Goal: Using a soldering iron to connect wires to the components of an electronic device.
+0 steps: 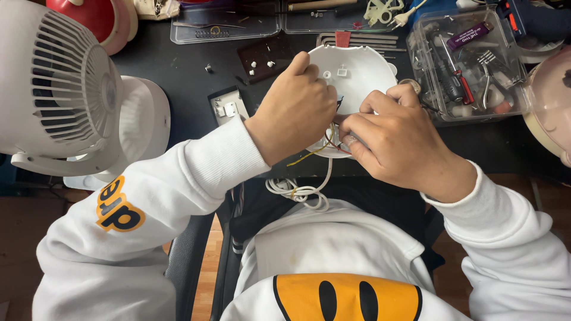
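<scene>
I am gripping the rim of a round white plastic housing (357, 71) with my left hand (295, 110), fingers curled closed over its ten o'clock edge. My right hand (392, 142) is pinching narrowly at the thin coloured wires (324, 148) coming out at the housing's six o'clock edge; what exactly sits between the fingertips, I cannot tell. The wires are looking delicate to me: tugging too hard could be snapping one or pulling it loose. The white cord (300, 191) is dangling into my lap and could be snagging. The housing is sitting at the near edge of a dark worktable (190, 89), with a white desk fan (65, 89) at nine o'clock and a clear tool box (470, 59) at two o'clock.
</scene>
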